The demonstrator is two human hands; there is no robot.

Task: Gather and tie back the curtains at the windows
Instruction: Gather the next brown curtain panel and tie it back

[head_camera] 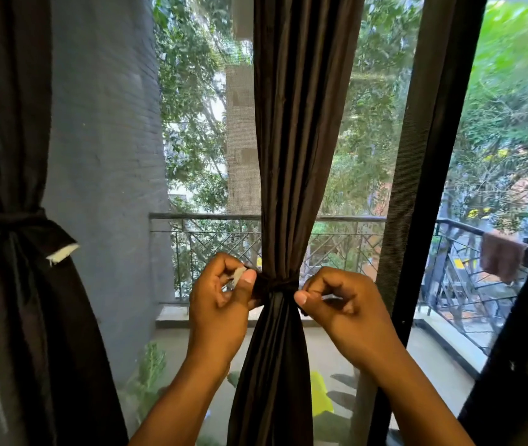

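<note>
2 dark curtains: left curtain [15, 188] already tied; center curtain [291, 156] cinched by tie band [280, 283] at lower center. Left hand [221, 304] and right hand [343, 307] each pinched a band end, fingers curled.

The middle curtain [291, 140] is dark brown cloth with a faint sheen, finely creased, cinched by a tie-back [280, 284] of the same cloth. At the frame's left, the tied curtain [15, 123] looks alike; its band ends in a rough white patch [62, 252]. The balcony railing [224, 233] is dark matt metal.
</note>
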